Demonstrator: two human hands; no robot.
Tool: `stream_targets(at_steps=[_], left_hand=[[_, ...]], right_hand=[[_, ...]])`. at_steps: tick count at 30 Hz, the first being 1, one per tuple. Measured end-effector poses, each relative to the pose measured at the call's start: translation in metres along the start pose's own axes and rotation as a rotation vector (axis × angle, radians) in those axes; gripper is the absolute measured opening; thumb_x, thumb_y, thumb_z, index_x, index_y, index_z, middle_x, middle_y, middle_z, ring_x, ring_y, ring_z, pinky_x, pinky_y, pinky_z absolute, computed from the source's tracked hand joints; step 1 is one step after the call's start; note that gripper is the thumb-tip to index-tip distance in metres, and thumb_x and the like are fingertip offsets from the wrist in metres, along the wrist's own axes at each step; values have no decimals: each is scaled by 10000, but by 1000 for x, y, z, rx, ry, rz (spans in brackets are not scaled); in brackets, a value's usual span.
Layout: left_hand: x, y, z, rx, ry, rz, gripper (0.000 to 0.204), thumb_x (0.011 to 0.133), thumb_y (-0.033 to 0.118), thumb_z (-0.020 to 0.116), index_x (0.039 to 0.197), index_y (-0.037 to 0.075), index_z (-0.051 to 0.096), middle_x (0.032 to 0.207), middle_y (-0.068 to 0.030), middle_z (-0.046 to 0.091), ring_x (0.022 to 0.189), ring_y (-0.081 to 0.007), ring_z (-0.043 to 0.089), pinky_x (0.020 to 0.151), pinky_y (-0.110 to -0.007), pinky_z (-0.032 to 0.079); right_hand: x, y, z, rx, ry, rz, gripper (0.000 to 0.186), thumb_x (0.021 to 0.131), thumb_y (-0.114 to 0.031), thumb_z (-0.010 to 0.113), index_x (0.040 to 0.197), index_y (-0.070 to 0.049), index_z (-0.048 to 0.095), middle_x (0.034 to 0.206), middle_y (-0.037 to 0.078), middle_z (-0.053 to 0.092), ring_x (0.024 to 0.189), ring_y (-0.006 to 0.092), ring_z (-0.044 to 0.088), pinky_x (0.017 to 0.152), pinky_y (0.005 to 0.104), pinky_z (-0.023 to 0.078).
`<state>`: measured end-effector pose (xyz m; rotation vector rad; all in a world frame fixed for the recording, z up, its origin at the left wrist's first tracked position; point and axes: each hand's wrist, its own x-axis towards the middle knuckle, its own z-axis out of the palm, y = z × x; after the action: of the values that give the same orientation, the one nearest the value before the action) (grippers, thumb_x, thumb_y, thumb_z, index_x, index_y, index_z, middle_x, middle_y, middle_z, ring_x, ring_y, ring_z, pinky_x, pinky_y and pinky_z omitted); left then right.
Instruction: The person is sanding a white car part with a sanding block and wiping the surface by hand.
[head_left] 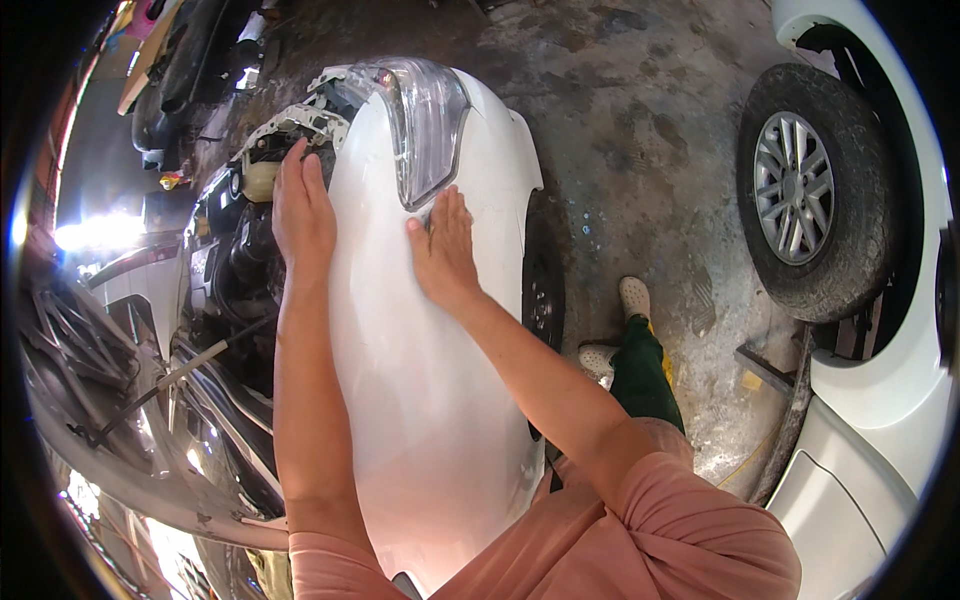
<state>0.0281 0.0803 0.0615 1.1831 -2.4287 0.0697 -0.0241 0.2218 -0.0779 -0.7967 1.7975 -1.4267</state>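
Note:
A white car fender [385, 330] runs from beneath my arms toward the front of the car. At its front end sits a clear headlight [430, 125], its rear tip pointing back at me. My right hand [446, 252] lies flat on the white panel just behind that tip, fingers stretched out and touching near the headlight's edge. Along the fender's inner edge, beside the engine bay [245, 250], rests my left hand [304, 212], fingers extended, with its palm side turned toward the panel. Neither hand holds anything.
To the right stands another white vehicle [880, 450] with an exposed front wheel [800, 190]. The car's own wheel [542, 310] shows under the fender. Dark car parts [185, 60] lie at the far left. The concrete floor [640, 130] is stained.

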Motion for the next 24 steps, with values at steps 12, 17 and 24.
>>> stream_targets(at_steps=[12,17,24], left_hand=[[1,0,1,-1,-10,-28,421,1107,364,426,1421,127,578,1155,-148,701,1033,-253,688,924,-385,510],[-1,-4,2,-7,-6,-39,414,1105,350,433,1416,121,583,1166,-144,701,1035,-253,686,930,-383,507],[1,6,-1,-55,-13,35,405,1088,314,458,1390,72,577,1315,-189,637,1220,-364,594,1039,-437,453]], right_hand=[[-64,-37,-2,-31,-43,-208,783,1083,-397,418,1550,171,151,1651,351,78,1562,461,48,1266,553,71],[-73,-33,-11,-36,-97,-295,773,1070,-376,462,1552,157,178,1646,349,114,1556,464,89,1264,552,104],[5,11,-17,-62,5,-16,750,1070,-429,415,1560,115,250,1649,326,177,1542,448,173,1268,502,130]])
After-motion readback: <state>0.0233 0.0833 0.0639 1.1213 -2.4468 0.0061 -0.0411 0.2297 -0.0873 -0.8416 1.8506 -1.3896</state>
